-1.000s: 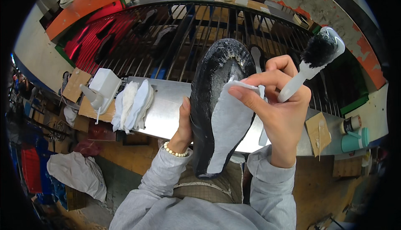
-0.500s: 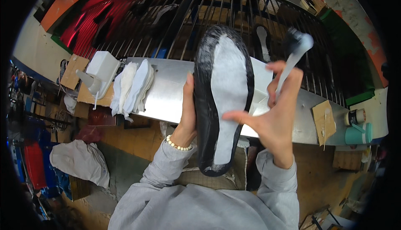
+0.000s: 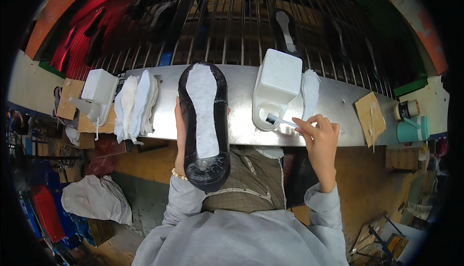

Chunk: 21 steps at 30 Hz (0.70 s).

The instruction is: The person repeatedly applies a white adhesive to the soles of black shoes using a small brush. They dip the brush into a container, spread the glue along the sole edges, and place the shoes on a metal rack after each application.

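My left hand (image 3: 180, 143) grips a black shoe (image 3: 203, 121) from beneath, bottom side up, with a pale grey insole strip along its middle. Most of those fingers are hidden under it. Off to the right, my right hand (image 3: 320, 143) pinches a small brush (image 3: 286, 122) by its white handle. The dark bristles sit in the round mouth of a white plastic pot (image 3: 278, 81), which stands on the metal ledge (image 3: 237, 121). Beside the pot lies a white pad like an insole (image 3: 310, 92).
White insole pieces (image 3: 140, 105) are stacked on the ledge's left, beside a second white pot (image 3: 99, 94). Past the ledge, a rack of metal bars (image 3: 227, 29) carries several black shoes (image 3: 285, 27). Stained cardboard (image 3: 370, 116) and a teal cup (image 3: 411, 129) are at the right.
The shoe has moved lower and left. My right hand has left the shoe and come down to the right, bringing the brush into the pot, which now shows.
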Tool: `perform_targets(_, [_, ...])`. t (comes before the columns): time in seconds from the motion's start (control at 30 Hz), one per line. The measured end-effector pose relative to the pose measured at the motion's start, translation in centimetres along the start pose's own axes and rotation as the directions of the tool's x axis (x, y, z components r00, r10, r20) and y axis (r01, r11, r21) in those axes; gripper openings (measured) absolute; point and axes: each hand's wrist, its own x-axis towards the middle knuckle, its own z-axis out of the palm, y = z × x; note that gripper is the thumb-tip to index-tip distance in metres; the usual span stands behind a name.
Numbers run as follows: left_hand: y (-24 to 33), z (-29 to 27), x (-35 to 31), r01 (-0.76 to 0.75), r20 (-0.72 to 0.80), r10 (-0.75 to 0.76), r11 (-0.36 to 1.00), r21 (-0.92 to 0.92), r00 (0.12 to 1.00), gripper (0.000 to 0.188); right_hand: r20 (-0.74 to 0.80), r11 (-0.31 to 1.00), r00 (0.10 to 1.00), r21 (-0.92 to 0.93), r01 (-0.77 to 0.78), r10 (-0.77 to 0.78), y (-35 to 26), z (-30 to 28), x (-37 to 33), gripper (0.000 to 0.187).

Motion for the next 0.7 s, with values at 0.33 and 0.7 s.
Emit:
perform_targets(0.33, [2.0,0.7,-0.6,-0.076,0.081,0.082,0.994,-0.080,0.993,0.075,-0.183,0.998,0.982,-0.052,0.037,-0.046,0.4,2.7,0.4,0.024])
perform_targets(0.7, [0.6,3.1,-2.0,-0.291,-0.142,0.377,0.862,0.415,0.915,0.073,-0.115,0.714,0.954,0.688,-0.125,0.278,-2.8,-1.5,1.5,0.018])
